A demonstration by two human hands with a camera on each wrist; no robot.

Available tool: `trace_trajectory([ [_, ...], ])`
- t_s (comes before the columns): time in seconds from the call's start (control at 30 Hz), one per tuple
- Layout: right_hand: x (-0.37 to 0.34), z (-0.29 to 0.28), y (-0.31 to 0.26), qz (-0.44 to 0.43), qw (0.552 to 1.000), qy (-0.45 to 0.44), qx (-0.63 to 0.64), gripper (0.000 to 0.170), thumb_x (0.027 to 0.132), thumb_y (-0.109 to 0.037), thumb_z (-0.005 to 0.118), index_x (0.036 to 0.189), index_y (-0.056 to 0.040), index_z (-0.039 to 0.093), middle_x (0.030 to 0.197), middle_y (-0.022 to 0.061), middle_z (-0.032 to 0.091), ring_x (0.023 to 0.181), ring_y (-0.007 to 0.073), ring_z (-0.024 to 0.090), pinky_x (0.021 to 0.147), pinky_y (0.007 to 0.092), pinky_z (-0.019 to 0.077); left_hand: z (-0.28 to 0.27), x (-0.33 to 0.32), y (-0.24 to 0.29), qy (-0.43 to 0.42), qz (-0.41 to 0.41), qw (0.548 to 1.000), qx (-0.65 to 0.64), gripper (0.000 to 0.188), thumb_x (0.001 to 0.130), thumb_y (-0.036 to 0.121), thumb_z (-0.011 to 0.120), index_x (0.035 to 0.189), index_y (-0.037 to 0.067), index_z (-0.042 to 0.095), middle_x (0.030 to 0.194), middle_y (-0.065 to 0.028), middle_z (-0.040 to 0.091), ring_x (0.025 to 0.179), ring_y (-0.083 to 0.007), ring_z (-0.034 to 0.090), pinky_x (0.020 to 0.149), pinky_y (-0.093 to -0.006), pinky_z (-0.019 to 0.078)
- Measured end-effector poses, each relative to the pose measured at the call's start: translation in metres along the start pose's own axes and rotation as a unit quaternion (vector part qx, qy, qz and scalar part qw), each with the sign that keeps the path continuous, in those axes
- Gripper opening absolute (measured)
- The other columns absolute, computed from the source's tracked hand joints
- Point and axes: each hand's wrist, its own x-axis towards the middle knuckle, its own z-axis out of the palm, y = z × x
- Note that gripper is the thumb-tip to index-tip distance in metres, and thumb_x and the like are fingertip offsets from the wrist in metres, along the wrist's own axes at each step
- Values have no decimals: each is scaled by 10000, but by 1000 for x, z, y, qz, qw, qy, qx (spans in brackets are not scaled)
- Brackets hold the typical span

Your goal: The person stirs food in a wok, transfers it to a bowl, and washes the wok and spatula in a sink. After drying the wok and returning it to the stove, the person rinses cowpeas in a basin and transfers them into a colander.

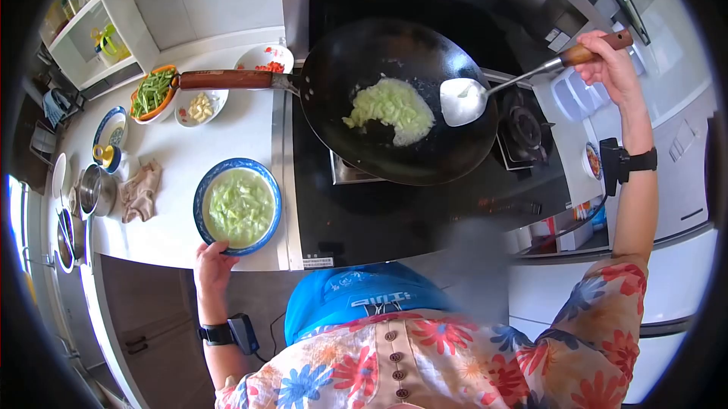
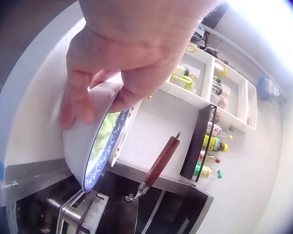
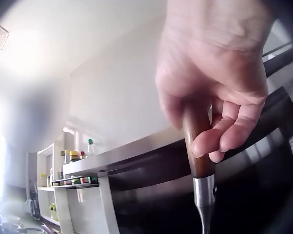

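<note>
In the head view my left hand (image 1: 214,269) pinches the near rim of a blue-rimmed bowl (image 1: 199,208) of chopped pale green vegetable in liquid. The left wrist view shows the thumb at the rim and the fingers against the white outer wall (image 2: 78,151), the bowl tilted in that view. My right hand (image 1: 609,68) grips the wooden handle (image 3: 198,134) of a wok spatula, its white-looking blade (image 1: 462,102) over the right side of a black wok (image 1: 330,117). Pale green pieces in a whitish mass (image 1: 390,109) lie in the wok.
The wok's wooden handle (image 1: 227,80) reaches left over the white counter (image 1: 178,181). Green strips fill an orange basket (image 1: 173,69); bowls of garlic (image 1: 182,117) and chopped red pieces (image 1: 282,53) stand beside it. A cloth (image 1: 142,191) and metal pot (image 1: 97,189) lie farther left.
</note>
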Motion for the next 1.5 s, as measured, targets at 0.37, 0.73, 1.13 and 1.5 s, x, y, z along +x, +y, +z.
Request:
trace_trajectory([
  [0.37, -52, 111, 168, 147, 892, 26, 427, 255, 851, -268, 553, 988, -54, 577, 746, 106, 633, 567, 131, 608, 459, 227, 472, 20, -30, 13, -60, 114, 992, -11, 166, 738, 10, 501, 871, -60, 570, 743, -133, 625, 531, -197, 612, 449, -278, 523],
  [0.73, -96, 131, 156, 127, 855, 97, 494, 262, 827, -266, 587, 985, -58, 589, 765, 87, 630, 645, 145, 620, 516, 223, 467, 88, -57, 83, -203, 146, 968, 4, 200, 753, 60, 496, 880, -77, 568, 719, -138, 630, 518, -204, 611, 451, -285, 528],
  [1.13, -87, 59, 50, 12, 902, 127, 412, 279, 847, -267, 538, 1019, -47, 549, 723, 87, 604, 585, 104, 563, 478, 187, 421, 166, -32, 112, -276, 92, 954, 73, 268, 807, 100, 489, 962, -117, 512, 776, -201, 618, 624, -269, 636, 530, -286, 527],
  [1.5, -144, 88, 3, -258, 946, 64, 186, 238, 835, -109, 473, 1043, 8, 478, 842, 147, 551, 614, 179, 548, 587, 282, 450, 198, -14, 102, -299, 86, 950, 30, 314, 826, 146, 509, 991, -121, 494, 836, -198, 616, 661, -255, 642, 580, -295, 551],
])
